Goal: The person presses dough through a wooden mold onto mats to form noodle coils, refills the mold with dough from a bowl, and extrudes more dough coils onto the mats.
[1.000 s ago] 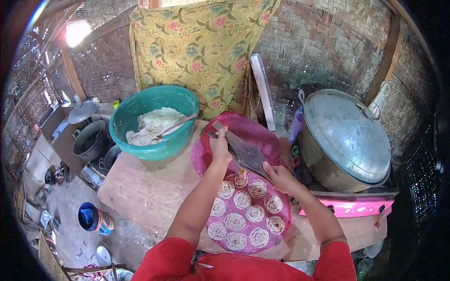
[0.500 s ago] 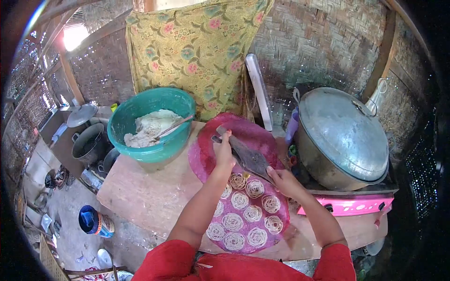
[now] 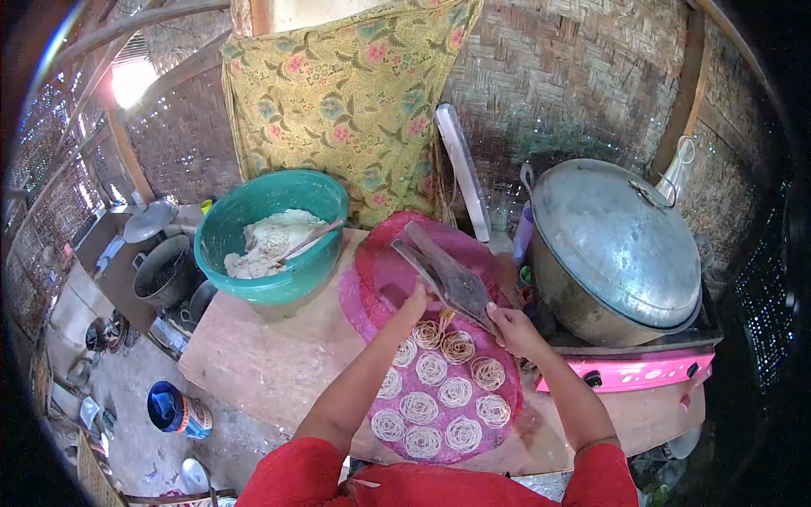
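Note:
A dark hinged press (image 3: pixel 456 283) is held over the pink mat (image 3: pixel 363 296), its two handles apart toward the upper left. My right hand (image 3: pixel 514 331) is closed round its lower right end. My left hand (image 3: pixel 418 302) is off the handles, beside the press's lower left side; its fingertips are partly hidden against or under the tool. Pale dough strands (image 3: pixel 445 315) hang below the press, over a coil at the top of the group. Several round lacy dough coils (image 3: pixel 431 368) lie on the mat's near part.
A green basin (image 3: pixel 270 287) with dough (image 3: pixel 283 237) and a stick stands at the left. To the right, a large lidded pot (image 3: pixel 612 253) sits on a pink stove (image 3: pixel 646 372). Pots and a bucket (image 3: pixel 179 410) are farther left.
My left hand has let go of the handles and moved down toward the strands. The handles have spread apart. My right hand still holds the press's other end.

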A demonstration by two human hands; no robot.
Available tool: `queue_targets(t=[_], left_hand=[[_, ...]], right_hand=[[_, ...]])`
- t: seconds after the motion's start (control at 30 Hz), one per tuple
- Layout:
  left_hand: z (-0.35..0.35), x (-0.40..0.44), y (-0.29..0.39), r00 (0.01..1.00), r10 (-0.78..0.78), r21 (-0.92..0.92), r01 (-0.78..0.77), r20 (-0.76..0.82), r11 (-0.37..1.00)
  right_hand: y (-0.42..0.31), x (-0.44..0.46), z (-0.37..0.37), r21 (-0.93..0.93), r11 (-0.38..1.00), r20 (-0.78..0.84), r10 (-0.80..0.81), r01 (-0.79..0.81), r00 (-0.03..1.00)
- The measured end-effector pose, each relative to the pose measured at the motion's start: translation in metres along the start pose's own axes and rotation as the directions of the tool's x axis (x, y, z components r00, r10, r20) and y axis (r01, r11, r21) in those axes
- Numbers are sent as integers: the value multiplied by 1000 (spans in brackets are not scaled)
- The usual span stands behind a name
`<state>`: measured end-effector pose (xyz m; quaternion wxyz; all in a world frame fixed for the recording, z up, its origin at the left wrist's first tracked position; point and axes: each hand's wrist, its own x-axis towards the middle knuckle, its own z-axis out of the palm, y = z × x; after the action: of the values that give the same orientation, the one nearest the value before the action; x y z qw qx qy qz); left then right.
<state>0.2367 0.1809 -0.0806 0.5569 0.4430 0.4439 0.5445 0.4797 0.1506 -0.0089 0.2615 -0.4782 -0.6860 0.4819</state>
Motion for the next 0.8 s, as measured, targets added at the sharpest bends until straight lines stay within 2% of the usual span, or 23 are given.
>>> queue_targets(t=[0.13, 0.3, 0.37, 0.43, 0.5, 0.53, 0.57, 0.63, 0.7, 0.73, 0.8], left_hand=[[0, 8, -19, 987, 20, 209, -53, 157, 977], [-22, 33, -54, 974, -32, 296, -36, 224, 955], [-40, 61, -91, 973, -35, 230, -19, 228, 973], [-44, 64, -94, 972, -36, 164, -3, 232, 986], [-50, 61, -95, 987, -139, 543, 164, -87, 823], [-55, 63, -108, 986, -140, 544, 165, -88, 823], [-59, 62, -123, 997, -19, 582, 57, -72, 811], [-67, 55, -132, 993, 101, 619, -47, -53, 784], [-77, 48, -131, 987, -68, 756, 156, -146, 636], [-69, 30, -116, 987, -69, 757, 157, -147, 635], [-40, -30, -63, 984, 163, 968, -110, 74, 224]], right_hand=[[-7, -2, 1, 26, 997, 14, 78, -79, 997], [-1, 7, 4, 6, 999, 11, -36, 36, 999], [1, 11, 5, -19, 1000, -5, -21, 21, 1000], [5, 15, 7, -44, 999, -20, -8, 7, 1000], [9, 18, 9, -82, 996, -46, -40, 37, 998], [12, 20, 10, -81, 996, -45, -40, 36, 998], [15, 21, 11, -59, 997, -47, -54, 51, 997], [14, 20, 13, -34, 997, -46, -68, 66, 997], [10, 15, 12, -75, 993, -60, -92, 87, 994], [8, 12, 11, -73, 994, -59, -91, 87, 994], [7, 7, 9, -59, 998, -54, 6, -9, 999]])
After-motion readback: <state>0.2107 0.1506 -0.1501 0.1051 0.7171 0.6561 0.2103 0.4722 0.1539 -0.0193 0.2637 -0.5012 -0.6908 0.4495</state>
